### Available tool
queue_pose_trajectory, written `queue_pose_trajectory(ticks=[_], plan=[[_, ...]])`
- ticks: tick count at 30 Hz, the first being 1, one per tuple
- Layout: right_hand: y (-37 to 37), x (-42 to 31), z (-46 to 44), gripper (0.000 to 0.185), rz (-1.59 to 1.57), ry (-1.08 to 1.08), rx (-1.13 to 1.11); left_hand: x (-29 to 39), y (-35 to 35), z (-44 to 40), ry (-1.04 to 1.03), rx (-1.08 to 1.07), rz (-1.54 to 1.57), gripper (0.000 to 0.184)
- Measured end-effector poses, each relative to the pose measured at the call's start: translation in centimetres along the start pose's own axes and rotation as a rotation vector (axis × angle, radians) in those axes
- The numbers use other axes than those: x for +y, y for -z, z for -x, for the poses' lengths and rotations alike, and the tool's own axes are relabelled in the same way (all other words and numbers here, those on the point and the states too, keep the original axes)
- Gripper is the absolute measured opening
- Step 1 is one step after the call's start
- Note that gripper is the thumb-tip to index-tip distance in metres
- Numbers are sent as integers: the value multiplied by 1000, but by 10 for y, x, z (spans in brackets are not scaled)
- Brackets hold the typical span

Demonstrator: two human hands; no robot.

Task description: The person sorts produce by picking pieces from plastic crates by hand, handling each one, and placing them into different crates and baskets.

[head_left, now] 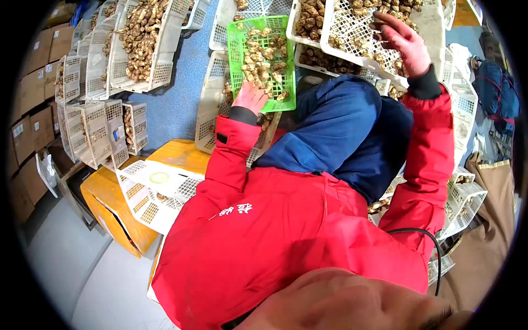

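My left hand (251,99) rests at the near left part of a green plastic basket (235,55), its fingers stretched out over the knobbly pieces there. Those brown and cream pieces (263,71) lie loosely in the basket; their exact kind I cannot tell. My right hand (406,47) is over a white perforated basket (344,25), fingers apart, and nothing shows in its grasp. More of the same knobbly pieces (385,6) are heaped at that basket's far side. The green basket sits on top of white baskets.
White crates of the same pieces (144,38) stand at the left, with stacked white crates (99,132) nearer. Cardboard boxes (38,82) line the far left. A yellow wooden stool (113,203) is beside my body. A dark cable (429,234) hangs near my right arm.
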State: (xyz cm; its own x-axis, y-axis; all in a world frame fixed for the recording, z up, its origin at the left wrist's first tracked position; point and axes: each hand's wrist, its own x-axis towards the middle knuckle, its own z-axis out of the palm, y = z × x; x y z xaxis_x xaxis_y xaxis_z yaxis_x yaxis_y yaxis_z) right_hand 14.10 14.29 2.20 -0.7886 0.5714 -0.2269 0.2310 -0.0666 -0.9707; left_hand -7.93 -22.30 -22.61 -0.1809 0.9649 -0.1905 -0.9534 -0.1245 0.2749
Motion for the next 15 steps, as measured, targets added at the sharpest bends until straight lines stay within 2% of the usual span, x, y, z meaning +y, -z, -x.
queue_pose_trajectory(ticks=[2,3,4,6,7,8,10,11,12,14,15], plan=[[57,55,-35,40,59,-12,-128,0,-32,6,14,385,-240,44],[79,85,-52,44,325,-77,-164,-4,-15,8,36,351,-283,46],[88,104,-62,50,591,-142,-202,0,-68,0,66,612,-215,47],[82,112,-67,56,873,-468,-377,-1,-68,0,100,572,-267,49],[91,151,-71,63,962,-383,-388,-1,-68,-2,163,576,-224,46],[74,139,-69,67,1024,-358,-485,0,-66,-4,174,594,-194,46],[56,129,-74,70,1081,-384,-533,-2,-64,-7,203,623,-132,46],[52,130,-75,69,957,-526,-550,-3,-61,-7,227,614,-166,47],[53,137,-73,69,1094,-322,-517,-4,-55,-7,250,602,-201,47],[50,132,-74,61,1142,-391,-489,-8,-36,-2,285,577,-267,48],[50,129,-77,57,1162,-472,-536,-10,-26,4,257,477,-297,57]])
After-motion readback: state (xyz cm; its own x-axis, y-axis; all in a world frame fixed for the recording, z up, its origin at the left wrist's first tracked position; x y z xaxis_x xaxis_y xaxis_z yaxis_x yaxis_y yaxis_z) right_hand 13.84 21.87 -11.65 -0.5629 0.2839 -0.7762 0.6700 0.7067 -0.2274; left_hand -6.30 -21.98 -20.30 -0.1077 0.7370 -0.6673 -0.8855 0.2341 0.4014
